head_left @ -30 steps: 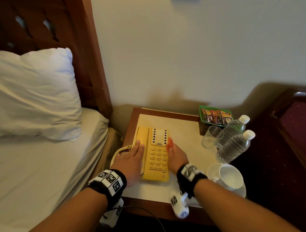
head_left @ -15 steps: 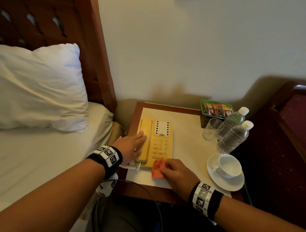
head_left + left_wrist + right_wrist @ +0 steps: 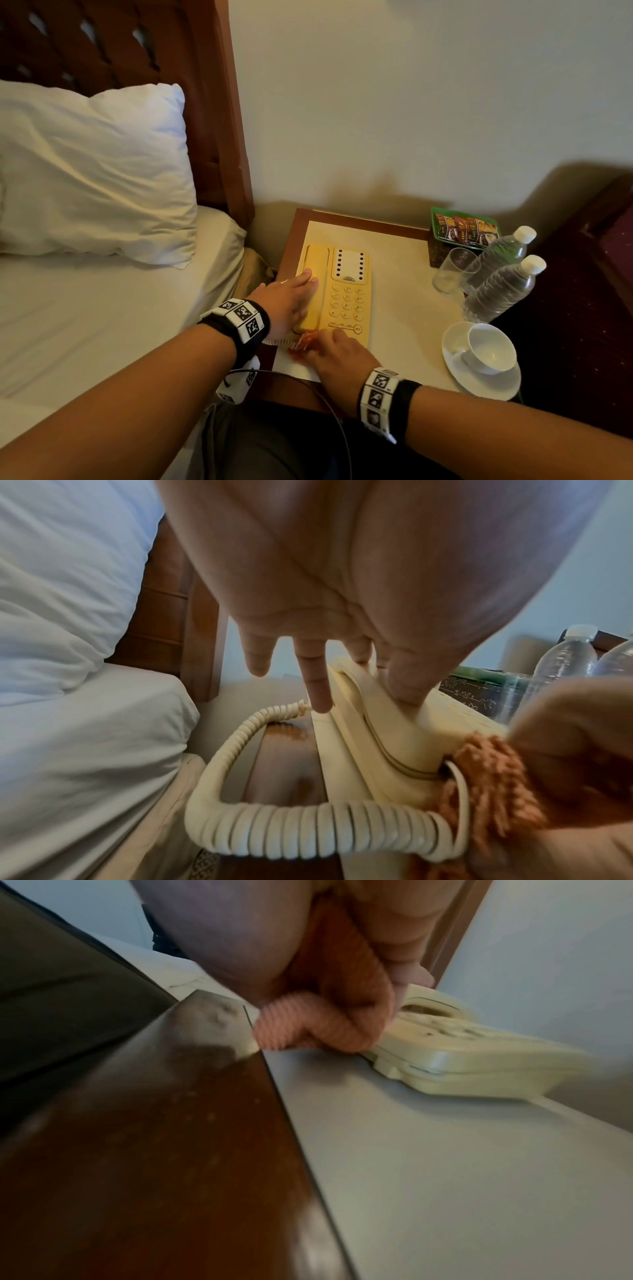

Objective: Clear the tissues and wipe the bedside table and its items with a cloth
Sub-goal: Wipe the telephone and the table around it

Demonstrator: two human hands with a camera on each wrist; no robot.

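A yellow telephone (image 3: 349, 294) lies on the cream top of the bedside table (image 3: 404, 301). My left hand (image 3: 291, 301) rests flat on its handset (image 3: 315, 267), fingers straight; the left wrist view shows the thumb pressing the handset (image 3: 377, 723) above the coiled cord (image 3: 308, 834). My right hand (image 3: 339, 356) grips a bunched orange cloth (image 3: 301, 344) against the phone's front left corner, beside the cord. The cloth (image 3: 318, 1026) touches the table (image 3: 445, 1177) and the phone's edge (image 3: 462, 1066) in the right wrist view. No tissues are in view.
On the table's right side stand a glass (image 3: 452, 270), two water bottles (image 3: 500, 287), a white cup (image 3: 489, 349) on a saucer (image 3: 479, 383) and a green tray of sachets (image 3: 462, 228). The bed and pillow (image 3: 92, 171) lie to the left.
My right hand carried the cloth from the phone's right side round to its front edge, then left towards the cord. My left hand stayed on the handset.
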